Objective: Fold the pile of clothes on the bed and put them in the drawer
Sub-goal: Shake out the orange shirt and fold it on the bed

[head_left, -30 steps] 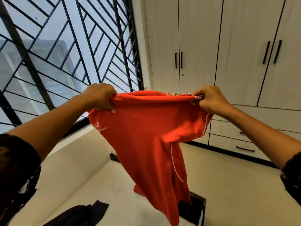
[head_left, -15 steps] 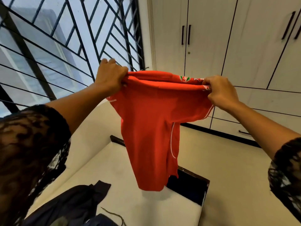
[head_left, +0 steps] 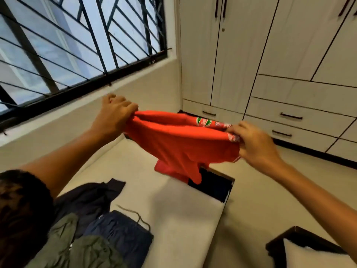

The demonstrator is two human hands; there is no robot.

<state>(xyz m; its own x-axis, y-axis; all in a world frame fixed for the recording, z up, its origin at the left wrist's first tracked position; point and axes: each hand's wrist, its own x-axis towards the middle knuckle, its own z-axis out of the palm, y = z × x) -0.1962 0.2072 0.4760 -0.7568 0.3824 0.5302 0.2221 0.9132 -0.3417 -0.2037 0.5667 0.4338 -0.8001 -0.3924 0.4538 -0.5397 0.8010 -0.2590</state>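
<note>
Between the two hands hangs a red shirt [head_left: 179, 144], stretched over the bed [head_left: 173, 209]: left hand [head_left: 116, 113] fingers curl tight round one end, right hand [head_left: 255, 144] fingertips pinch the other. Below the left fingers lies a pile of dark clothes [head_left: 100, 229].

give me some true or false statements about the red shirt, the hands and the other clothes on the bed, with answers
1. The left hand and the right hand each grip the red shirt. True.
2. The red shirt lies folded flat on the bed. False: it hangs from both hands.
3. A pile of dark and olive clothes lies on the bed. True.
4. One of the wardrobe drawers is pulled open. False: those in view look closed.
</note>
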